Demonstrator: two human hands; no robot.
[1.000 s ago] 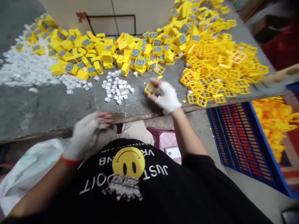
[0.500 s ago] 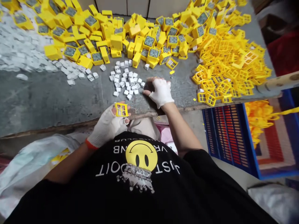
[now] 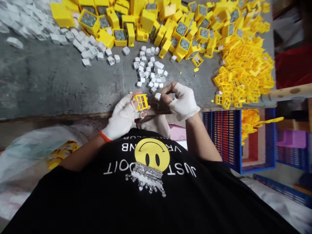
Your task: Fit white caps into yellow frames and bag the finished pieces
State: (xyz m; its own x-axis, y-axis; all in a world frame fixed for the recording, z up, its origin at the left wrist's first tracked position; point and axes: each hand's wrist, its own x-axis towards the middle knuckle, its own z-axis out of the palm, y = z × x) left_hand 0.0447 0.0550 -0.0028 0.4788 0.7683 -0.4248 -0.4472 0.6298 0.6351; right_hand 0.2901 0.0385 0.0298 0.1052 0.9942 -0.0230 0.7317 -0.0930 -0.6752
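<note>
My left hand, in a white fingerless glove with an orange cuff, is closed on a small yellow plastic frame divided into four openings. The frame sits at the fingertips, open side up, close to the table's front edge. To its right, my right hand, gloved likewise, pinches a small white plastic cap at the tips of thumb and forefinger. Just beyond both hands lies a loose group of similar white caps on the grey tabletop.
Yellow block-like housings with grey insides are heaped along the back. A pile of yellow frames lies at the right, larger white parts at the far left. Below the table's right end stands a blue crate with orange-yellow strips.
My right hand has drawn back from the caps towards the left hand, now with a white cap at its fingertips. The left hand still holds the yellow frame. The view has shifted.
</note>
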